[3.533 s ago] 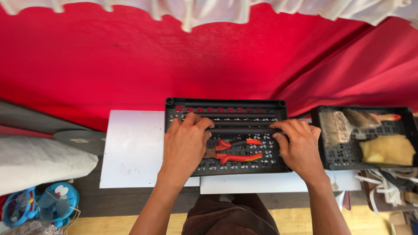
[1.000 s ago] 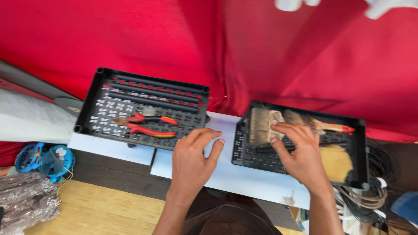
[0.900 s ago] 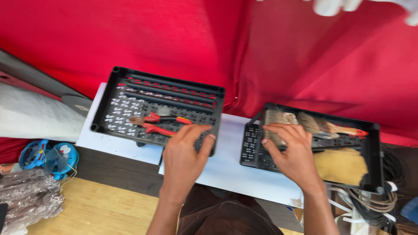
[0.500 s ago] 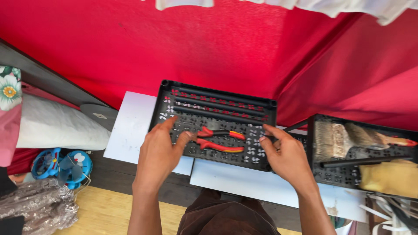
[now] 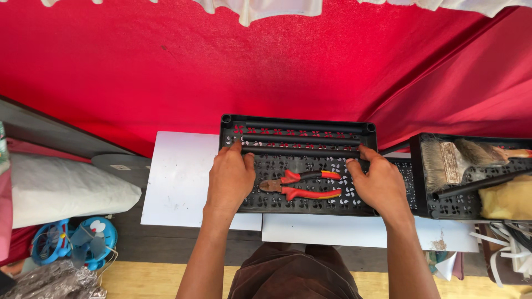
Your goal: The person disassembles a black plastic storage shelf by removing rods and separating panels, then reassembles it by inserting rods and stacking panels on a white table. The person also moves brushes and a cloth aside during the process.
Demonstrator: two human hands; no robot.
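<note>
bright even daylight | soft shadows | sharp focus | slight wide-angle edge stretch

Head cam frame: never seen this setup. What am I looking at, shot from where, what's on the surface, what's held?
There is no machine here: a camera worn on a person's head looks down at their two bare hands. The left hand and right hand rest inside a black perforated tray on white boards, fingertips on a black rod lying across it. Neither hand clearly grips anything. Red-handled pliers lie between them. A second black tray to the right holds paintbrushes and a yellow cloth. Red fabric hangs behind.
</note>
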